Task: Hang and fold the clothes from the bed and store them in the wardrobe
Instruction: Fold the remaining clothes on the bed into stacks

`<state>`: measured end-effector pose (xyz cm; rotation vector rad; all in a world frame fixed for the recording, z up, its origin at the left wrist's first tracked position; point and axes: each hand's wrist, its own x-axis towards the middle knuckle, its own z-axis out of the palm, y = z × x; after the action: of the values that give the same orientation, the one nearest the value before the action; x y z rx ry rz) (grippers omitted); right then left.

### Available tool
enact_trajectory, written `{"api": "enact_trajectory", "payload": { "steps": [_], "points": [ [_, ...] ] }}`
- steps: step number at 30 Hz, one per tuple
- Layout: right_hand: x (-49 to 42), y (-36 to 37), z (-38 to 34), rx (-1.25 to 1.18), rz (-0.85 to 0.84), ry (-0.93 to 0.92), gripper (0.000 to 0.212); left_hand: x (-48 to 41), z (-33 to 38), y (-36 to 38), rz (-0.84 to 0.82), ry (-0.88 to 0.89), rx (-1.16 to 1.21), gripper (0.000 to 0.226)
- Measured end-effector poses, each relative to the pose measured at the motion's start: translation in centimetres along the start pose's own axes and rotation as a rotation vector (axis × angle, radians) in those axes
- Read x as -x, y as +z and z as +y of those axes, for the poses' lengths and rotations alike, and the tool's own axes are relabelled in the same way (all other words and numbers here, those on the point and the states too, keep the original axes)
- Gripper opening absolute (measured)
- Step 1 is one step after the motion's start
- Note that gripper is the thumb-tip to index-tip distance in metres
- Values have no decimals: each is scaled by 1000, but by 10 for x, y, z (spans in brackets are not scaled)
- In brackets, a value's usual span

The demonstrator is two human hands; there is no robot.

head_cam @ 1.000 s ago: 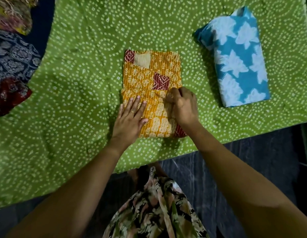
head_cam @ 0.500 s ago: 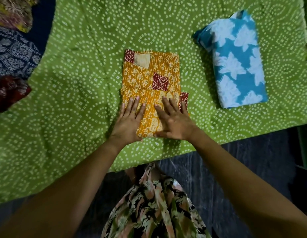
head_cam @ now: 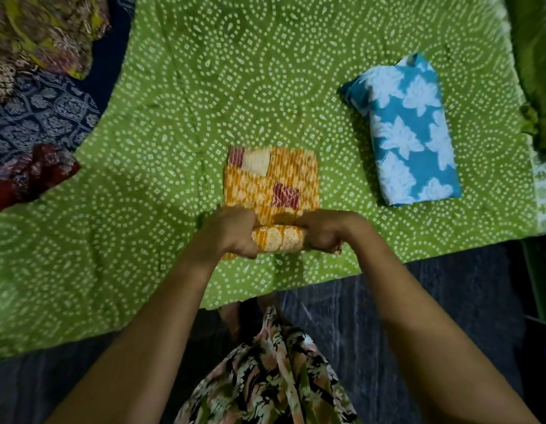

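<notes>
Head view looks straight down on the bed [head_cam: 143, 209], where the yellow garment [head_cam: 271, 182] lies folded into a neat rectangle close to the near edge, right in front of me. My left hand [head_cam: 232, 232] and right hand [head_cam: 323, 231] are at its two near corners. The fingers of both are curled tight on the near end of the cloth, which stands up as a soft roll between my fists. The far part lies flat on the green sheet.

I judge it to be light, limp stitched cotton: not slippery and not fragile, but with no stiffness of its own. Held at one point, the layers would likely sag and slide apart. So I take it at both ends of the fold together, gripping all the layers. For carrying, flat palms under the whole bundle should suit better.

A blue garment [head_cam: 415, 133], already folded, lies well apart to my right. A heap of clothes [head_cam: 36, 102] waits at the far left.
</notes>
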<state>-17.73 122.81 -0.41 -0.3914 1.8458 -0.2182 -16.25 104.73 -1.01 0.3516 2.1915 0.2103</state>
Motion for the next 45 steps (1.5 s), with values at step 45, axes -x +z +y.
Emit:
{"api": "enact_trajectory", "payload": {
  "steps": [45],
  "points": [
    [6, -42, 145, -935, 1255, -29, 42, -94, 122, -61, 201, -184, 2161, 17]
  ]
}}
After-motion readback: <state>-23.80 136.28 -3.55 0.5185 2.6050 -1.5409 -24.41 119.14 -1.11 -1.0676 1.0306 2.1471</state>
